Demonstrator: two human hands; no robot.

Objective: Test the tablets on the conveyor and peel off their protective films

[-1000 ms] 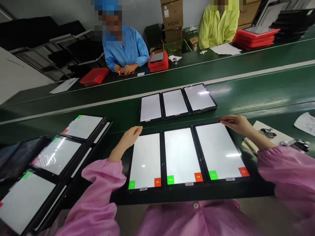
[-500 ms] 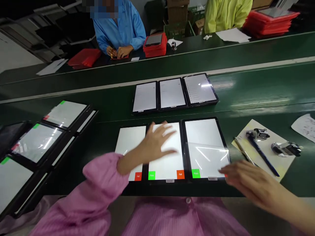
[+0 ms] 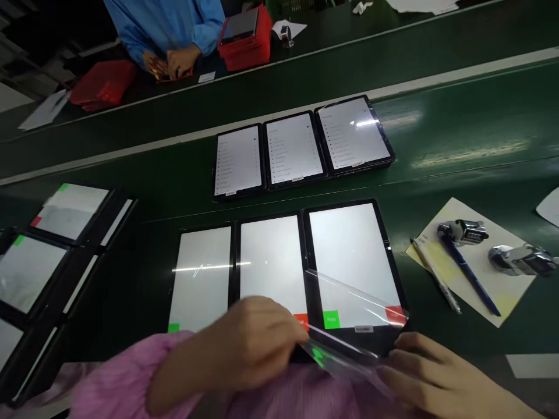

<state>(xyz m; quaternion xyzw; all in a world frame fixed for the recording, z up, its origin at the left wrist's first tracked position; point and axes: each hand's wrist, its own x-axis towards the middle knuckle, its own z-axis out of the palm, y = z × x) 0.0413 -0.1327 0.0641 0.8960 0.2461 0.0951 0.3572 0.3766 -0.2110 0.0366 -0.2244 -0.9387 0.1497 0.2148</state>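
Two pens [image 3: 471, 276] overlapping paper [image 3: 509, 291], left hand [image 3: 251, 340] blocking middle tablet's [image 3: 273, 250] corner; its fingers, and right hand's [image 3: 425, 372], pinching film [image 3: 343, 356]

left hand [image 3: 262, 343] pinching clear film [image 3: 338, 356], right hand [image 3: 437, 375] at its other end, lit tablets [image 3: 271, 256] nearby

Three tablets [image 3: 273, 262] lay side by side on the worktop [image 3: 454, 174], a second row [image 3: 294, 148] behind them and more devices [image 3: 74, 212] to the left. To the right, pens [image 3: 474, 278] and clickers [image 3: 524, 259] lay on paper [image 3: 476, 256]. Film [image 3: 345, 355] spanned from the left hand [image 3: 248, 349] to the right hand [image 3: 428, 372], partly over the right tablet's near end
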